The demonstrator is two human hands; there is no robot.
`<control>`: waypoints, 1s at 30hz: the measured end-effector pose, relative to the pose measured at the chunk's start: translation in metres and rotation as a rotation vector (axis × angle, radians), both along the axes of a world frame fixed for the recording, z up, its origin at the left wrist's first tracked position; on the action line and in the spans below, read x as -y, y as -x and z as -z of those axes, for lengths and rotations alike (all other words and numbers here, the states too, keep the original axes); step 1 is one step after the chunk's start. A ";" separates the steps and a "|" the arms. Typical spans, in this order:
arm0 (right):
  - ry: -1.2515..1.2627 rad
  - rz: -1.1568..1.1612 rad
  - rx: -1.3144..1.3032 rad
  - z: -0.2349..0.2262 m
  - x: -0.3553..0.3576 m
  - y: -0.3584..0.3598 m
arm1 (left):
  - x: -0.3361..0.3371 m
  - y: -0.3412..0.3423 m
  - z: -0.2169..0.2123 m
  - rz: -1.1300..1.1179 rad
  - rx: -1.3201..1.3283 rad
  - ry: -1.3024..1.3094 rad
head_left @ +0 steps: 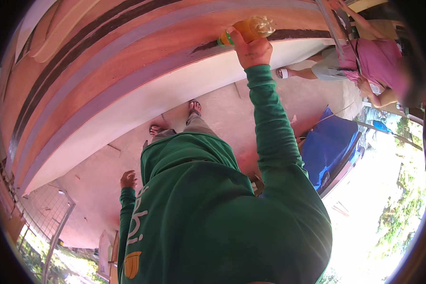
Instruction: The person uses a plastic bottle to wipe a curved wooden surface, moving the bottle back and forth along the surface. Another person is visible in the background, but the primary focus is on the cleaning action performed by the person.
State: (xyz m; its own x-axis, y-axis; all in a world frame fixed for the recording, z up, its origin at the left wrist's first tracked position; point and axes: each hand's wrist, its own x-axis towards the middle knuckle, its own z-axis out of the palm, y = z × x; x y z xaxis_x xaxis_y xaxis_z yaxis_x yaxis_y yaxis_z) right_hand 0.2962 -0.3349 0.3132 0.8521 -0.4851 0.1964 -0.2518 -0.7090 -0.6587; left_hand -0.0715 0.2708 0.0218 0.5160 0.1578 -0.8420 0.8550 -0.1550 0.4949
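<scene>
My right hand [253,51] is wrapped round a clear plastic bottle [251,29] with amber liquid inside. The bottle is tilted on its side, its green neck end pointing left, close against a long curved hull-like wooden surface [128,61]. That surface carries orange, purple and black painted stripes above a white lower band. Beside the bottle's neck a dark stripe [206,47] ends in a ragged edge. Low at my left side hangs my left hand [128,179], loosely open, fingers slightly bent, touching nothing.
At the right a person in a pink shirt [371,61] stands by the same surface, one arm raised to it. A blue tarp [329,146] covers something behind my right arm. A wire mesh panel [47,213] stands at lower left. My sandalled feet are on the concrete floor [227,106].
</scene>
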 end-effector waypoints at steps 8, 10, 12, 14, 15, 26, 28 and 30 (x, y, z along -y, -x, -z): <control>-0.202 0.103 0.136 0.004 0.064 0.012 | -0.004 -0.008 -0.016 -0.052 -0.020 -0.029; -0.204 0.055 0.226 0.023 0.024 0.021 | -0.012 -0.003 -0.013 0.080 0.041 -0.029; 0.162 -0.081 0.125 0.002 -0.013 0.026 | -0.019 0.009 -0.007 0.230 0.151 -0.036; 0.158 0.045 -0.022 -0.001 0.000 0.025 | -0.040 0.017 0.013 0.357 0.264 -0.039; 0.161 0.103 -0.086 -0.002 0.013 0.018 | -0.039 0.014 0.018 0.300 0.241 -0.041; 0.124 0.108 -0.020 -0.005 0.022 0.024 | -0.044 -0.005 0.016 -0.006 -0.022 0.067; 0.191 0.196 0.000 0.007 0.047 0.018 | -0.038 -0.007 0.013 0.019 0.018 0.029; 0.058 0.195 0.083 0.001 0.057 0.019 | -0.032 -0.012 0.010 -0.021 0.003 0.027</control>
